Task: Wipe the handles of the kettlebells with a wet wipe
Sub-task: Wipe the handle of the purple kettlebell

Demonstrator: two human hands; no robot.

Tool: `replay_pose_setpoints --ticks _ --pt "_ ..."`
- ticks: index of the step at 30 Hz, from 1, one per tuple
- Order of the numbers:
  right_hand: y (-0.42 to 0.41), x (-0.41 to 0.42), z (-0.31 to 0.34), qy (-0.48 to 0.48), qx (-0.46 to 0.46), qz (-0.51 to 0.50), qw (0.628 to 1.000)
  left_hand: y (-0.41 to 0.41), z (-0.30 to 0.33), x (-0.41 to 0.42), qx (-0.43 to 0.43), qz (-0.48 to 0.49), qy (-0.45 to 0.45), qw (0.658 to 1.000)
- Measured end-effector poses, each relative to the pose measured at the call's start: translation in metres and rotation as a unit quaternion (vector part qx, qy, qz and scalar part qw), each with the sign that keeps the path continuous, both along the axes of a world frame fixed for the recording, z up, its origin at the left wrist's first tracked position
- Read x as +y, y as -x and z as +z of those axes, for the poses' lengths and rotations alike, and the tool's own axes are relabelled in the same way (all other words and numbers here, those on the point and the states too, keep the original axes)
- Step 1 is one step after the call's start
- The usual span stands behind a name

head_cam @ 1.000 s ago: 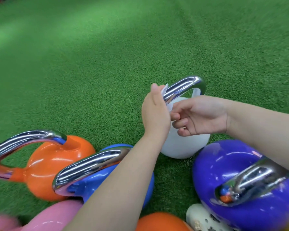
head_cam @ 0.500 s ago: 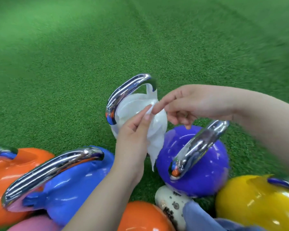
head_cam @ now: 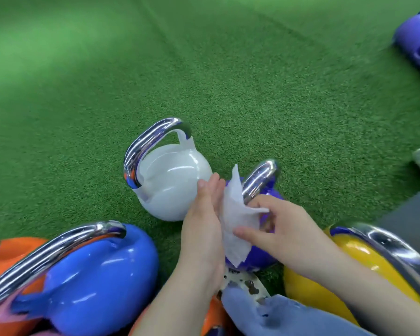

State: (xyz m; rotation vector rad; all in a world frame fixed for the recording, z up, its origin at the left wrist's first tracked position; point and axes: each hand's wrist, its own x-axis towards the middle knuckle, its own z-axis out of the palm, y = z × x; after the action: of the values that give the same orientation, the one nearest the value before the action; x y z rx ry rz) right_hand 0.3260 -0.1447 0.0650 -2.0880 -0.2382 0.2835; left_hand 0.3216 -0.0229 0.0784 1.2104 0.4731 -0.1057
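A white wet wipe (head_cam: 235, 221) is spread between both hands, in front of the purple kettlebell (head_cam: 260, 258) and beside its chrome handle (head_cam: 258, 183). My left hand (head_cam: 204, 229) lies flat with straight fingers against the wipe's left side. My right hand (head_cam: 281, 226) pinches the wipe's right edge between thumb and fingers. The white kettlebell (head_cam: 172, 183) stands just left of my hands on the turf, its chrome handle (head_cam: 150, 144) free.
Blue (head_cam: 87, 282), orange (head_cam: 7, 253) and yellow (head_cam: 337, 270) kettlebells crowd the near edge. A shoe tip (head_cam: 245, 282) and a jeans leg (head_cam: 289, 316) sit below my hands. Green turf (head_cam: 204, 69) stretches ahead, with a purple object (head_cam: 417, 42) far right.
Both hands left the white kettlebell's handle and moved right to the purple kettlebell with the wipe, now spread between them. The view swung right.
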Motion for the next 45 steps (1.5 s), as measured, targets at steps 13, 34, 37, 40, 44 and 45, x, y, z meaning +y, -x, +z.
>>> replay_pose_setpoints --ticks 13,34,37,40,44,45 --pt "-0.015 0.001 -0.037 -0.243 0.205 -0.185 0.93 -0.017 -0.027 -0.007 -0.107 -0.24 -0.682 0.682" --pt "-0.022 -0.01 -0.052 0.125 -0.431 0.0 0.894 0.005 -0.062 0.023 -0.215 -0.247 -0.452 0.83" --pt "-0.019 -0.008 -0.057 0.085 -0.423 0.013 0.902 0.01 -0.072 0.028 -0.188 -0.255 -0.427 0.847" --pt "-0.012 -0.003 -0.062 0.068 -0.38 0.056 0.921 0.016 -0.082 0.032 -0.168 -0.262 -0.401 0.862" --pt "-0.006 0.003 -0.068 0.072 -0.325 0.087 0.939 0.021 -0.1 0.035 -0.157 -0.26 -0.371 0.877" --pt "-0.005 0.004 -0.07 0.072 -0.31 0.097 0.943 0.022 -0.103 0.035 -0.157 -0.255 -0.373 0.878"
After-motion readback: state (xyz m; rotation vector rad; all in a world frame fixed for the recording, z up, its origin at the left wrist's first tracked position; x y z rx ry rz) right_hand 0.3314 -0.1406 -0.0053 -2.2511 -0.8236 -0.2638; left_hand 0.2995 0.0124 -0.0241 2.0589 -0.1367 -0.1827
